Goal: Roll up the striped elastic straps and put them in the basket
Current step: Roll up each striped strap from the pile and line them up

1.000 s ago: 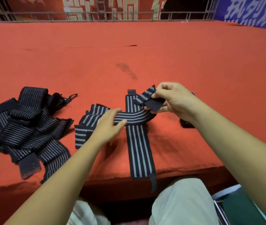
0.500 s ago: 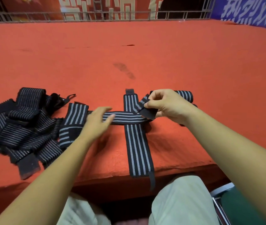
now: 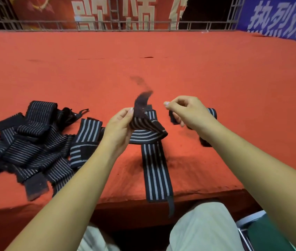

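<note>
My left hand (image 3: 119, 124) pinches one black-and-grey striped strap (image 3: 148, 137) near its dark fastener end, which sticks up blurred above the fingers. That strap bends across a second striped strap (image 3: 155, 171) lying flat towards the table's front edge, its thin loop hanging over. My right hand (image 3: 187, 113) hovers to the right, fingers curled, thumb and forefinger tips together with nothing seen between them. Behind it lies a rolled strap (image 3: 212, 113), partly hidden. No basket is in view.
A heap of several loose striped straps (image 3: 26, 147) covers the left of the red cloth table (image 3: 161, 66), with a folded one (image 3: 87, 134) beside my left wrist. A metal railing (image 3: 143, 26) and banners stand at the far edge. My knees and a chair are below the front edge.
The strap's dark end passed from my right hand to my left, which lifted it off the table. My right hand let go and drew back to the right.
</note>
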`<action>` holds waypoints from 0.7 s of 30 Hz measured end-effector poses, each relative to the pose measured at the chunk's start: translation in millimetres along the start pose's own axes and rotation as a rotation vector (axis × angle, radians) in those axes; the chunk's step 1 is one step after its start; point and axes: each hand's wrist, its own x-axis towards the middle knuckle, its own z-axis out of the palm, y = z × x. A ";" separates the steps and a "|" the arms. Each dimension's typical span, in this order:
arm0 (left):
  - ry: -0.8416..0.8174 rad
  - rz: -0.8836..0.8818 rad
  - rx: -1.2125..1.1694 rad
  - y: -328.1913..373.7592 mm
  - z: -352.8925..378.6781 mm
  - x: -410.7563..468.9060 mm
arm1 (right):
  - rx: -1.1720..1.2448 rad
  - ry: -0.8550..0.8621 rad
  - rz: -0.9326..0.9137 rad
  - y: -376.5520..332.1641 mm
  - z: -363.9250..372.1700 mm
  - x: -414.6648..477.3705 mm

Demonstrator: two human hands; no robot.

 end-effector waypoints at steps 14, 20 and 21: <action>-0.075 -0.240 -0.142 14.9 -6.1 -25.8 | 0.296 -0.298 -0.125 -19.2 47.5 11.0; -0.228 -0.280 0.200 8.6 -18.6 -36.4 | 0.283 -0.118 -0.026 -20.6 42.9 25.7; -0.203 -0.285 0.190 10.5 -17.1 -37.4 | 0.324 -0.125 0.051 -16.2 42.3 26.3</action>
